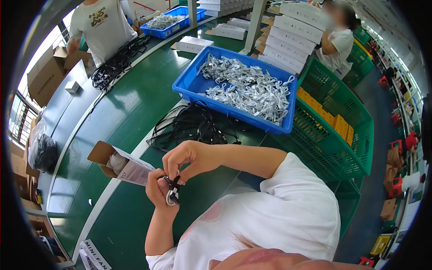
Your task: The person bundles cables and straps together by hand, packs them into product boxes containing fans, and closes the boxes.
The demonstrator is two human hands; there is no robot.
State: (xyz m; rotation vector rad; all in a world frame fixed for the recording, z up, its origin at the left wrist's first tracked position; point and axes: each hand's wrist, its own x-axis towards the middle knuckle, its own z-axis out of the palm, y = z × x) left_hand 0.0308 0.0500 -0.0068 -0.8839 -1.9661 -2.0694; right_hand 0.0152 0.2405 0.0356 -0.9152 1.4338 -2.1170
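My left hand [157,186] is closed around a small coiled white cable [171,195] with a black cord [173,182] on it. Above it, the fingers of my right hand [185,158] pinch the black cord, so both hands meet on the same bundle. Part of the bundle is hidden by my fingers. Just left of my hands lies an open white carton [135,173] with its brown flap out and something whitish inside. A tangled pile of black cords [193,126] lies beyond my right hand.
A blue tray [189,92] full of coiled white cables stands past the black cords. Green crates [360,148] with yellow boxes are at the right. Stacked white cartons [288,40] rise behind. One person [101,27] stands across the table, another [337,45] at the back right.
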